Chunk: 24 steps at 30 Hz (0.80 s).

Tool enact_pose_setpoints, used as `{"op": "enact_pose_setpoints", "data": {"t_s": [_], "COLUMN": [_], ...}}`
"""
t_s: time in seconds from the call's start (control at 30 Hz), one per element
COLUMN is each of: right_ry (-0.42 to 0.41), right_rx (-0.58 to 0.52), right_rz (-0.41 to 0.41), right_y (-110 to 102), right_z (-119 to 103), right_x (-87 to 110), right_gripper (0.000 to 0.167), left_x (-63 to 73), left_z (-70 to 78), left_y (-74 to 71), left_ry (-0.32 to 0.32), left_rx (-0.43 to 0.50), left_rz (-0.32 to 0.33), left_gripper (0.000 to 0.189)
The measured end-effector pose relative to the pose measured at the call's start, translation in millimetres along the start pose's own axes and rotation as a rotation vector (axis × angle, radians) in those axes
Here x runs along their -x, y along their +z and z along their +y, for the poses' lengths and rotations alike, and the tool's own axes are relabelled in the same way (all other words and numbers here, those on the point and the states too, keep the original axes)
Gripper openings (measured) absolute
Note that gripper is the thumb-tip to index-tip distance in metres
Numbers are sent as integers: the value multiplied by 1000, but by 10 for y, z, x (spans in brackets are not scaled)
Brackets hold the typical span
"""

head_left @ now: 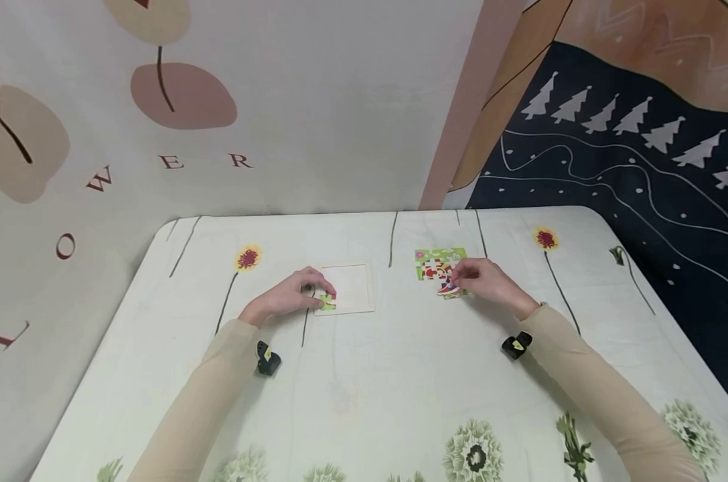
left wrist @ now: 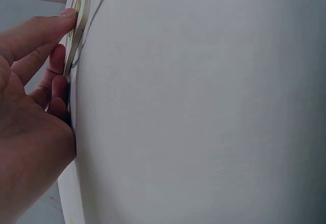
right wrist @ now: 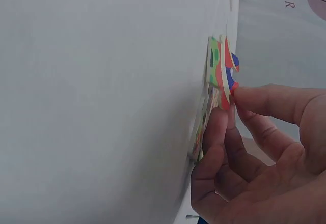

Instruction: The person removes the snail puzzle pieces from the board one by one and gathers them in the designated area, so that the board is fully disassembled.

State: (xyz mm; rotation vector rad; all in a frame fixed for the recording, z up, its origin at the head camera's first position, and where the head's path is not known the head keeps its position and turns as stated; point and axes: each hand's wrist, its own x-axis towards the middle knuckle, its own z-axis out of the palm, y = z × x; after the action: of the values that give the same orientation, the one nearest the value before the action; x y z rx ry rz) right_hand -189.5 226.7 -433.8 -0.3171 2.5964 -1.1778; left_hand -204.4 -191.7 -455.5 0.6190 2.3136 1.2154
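A thin, pale puzzle tray [head_left: 371,288] lies on the table left of centre. My left hand [head_left: 291,291] is over its lower left corner, with thumb and forefinger at a green puzzle piece [head_left: 328,303] there. In the left wrist view the thumb [left wrist: 69,15] lies on the tray's near edge and the other fingers are bent beside it. My right hand [head_left: 487,280] pinches a red, white and blue puzzle piece [right wrist: 226,76] between thumb and fingertips. It is just above a group of loose, partly overlapping puzzle pieces [head_left: 439,256], green-edged with a red figure.
The white tablecloth [head_left: 388,368] carries printed flowers and stems. Behind the table rises a pale printed wall cloth [head_left: 339,134]; a dark one with white trees [head_left: 611,161] hangs at the right. A small black device [head_left: 268,359] sits at each wrist.
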Motion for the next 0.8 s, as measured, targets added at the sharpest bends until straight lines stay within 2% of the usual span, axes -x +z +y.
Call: {"op": "enact_pose_setpoints", "data": {"t_s": [0.8], "right_ry": [110], "right_rx": [33], "right_rz": [-11], "right_y": [-15], "right_z": [36], "right_x": [-90], "right_gripper": [14], "left_x": [-17], "left_z": [-22], "left_y": [3], "left_ry": [9], "left_rx": [5], "left_rz": [-2], "left_gripper": [22]}}
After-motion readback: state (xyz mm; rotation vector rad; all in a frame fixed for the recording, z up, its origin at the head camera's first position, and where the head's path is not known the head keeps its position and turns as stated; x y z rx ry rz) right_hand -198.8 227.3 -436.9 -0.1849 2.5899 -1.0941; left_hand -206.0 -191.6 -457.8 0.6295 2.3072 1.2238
